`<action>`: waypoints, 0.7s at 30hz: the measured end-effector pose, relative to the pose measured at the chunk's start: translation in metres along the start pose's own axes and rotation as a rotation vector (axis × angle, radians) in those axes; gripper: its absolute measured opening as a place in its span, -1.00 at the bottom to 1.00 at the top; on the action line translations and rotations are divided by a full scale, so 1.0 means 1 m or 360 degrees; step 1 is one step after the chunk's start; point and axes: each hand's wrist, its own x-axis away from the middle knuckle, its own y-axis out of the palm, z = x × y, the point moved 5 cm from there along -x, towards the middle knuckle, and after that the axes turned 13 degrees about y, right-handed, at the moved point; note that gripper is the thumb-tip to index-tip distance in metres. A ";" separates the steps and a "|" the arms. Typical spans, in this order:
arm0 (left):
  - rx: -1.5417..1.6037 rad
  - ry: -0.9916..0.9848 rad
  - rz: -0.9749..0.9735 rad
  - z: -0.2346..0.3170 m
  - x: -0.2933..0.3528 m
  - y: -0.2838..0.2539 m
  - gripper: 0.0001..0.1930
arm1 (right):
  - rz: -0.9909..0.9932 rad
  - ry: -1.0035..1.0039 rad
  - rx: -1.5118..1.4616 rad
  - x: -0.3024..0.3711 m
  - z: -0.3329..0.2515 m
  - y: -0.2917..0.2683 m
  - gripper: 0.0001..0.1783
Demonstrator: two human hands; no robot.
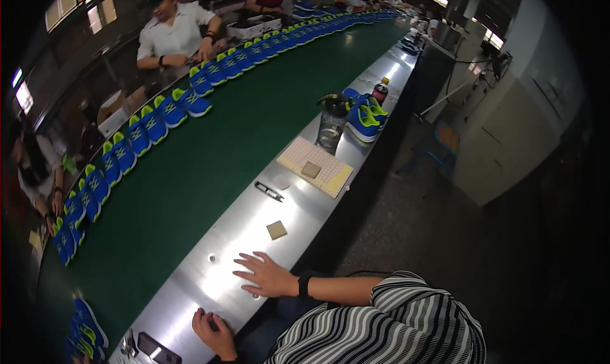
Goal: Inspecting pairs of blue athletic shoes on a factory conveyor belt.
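My right hand (265, 277) lies palm down on the shiny metal bench (238, 237), fingers spread and nothing held. Nearer the lower edge, my left hand (215, 335) rests at the bench's edge. Its fingers are loosely bent, with a dark gap beside the thumb, and no held thing shows. Just beyond my right hand is a small square tan piece (276, 230). Thread snips (269, 191) lie farther up, beside a pale translucent piece (281, 182). A dark phone-like rectangle (157, 349) lies near my left hand.
Blue shoes (149, 126) with lime linings line the far side of the green conveyor (190, 192). Up the bench are a patterned board (318, 164), a clear bottle (332, 126), blue shoes (365, 119) and a drink bottle (380, 91). Co-workers (175, 33) work opposite. A stool (438, 148) stands right.
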 end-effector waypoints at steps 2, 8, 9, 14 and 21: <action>-0.0017 0.0067 0.0085 0.004 -0.001 -0.005 -0.89 | -0.0101 0.0018 -0.0047 -0.001 -0.001 -0.001 -0.43; -0.0098 -0.0083 -0.0145 0.013 -0.004 -0.013 -0.69 | -0.0385 -0.0064 -0.0264 -0.005 -0.005 -0.013 -0.52; -0.0045 -0.0155 -0.0143 0.013 -0.004 -0.014 -0.66 | -0.0403 -0.0115 -0.0337 -0.004 -0.003 -0.017 -0.52; -0.0196 -0.0114 -0.0219 0.016 -0.005 -0.018 -0.63 | -0.0170 -0.0237 -0.0339 0.000 0.022 -0.045 -0.67; -0.0210 -0.0242 -0.0172 0.008 0.004 -0.020 -0.66 | 0.0103 -0.0385 -0.0394 0.004 0.043 -0.055 -0.63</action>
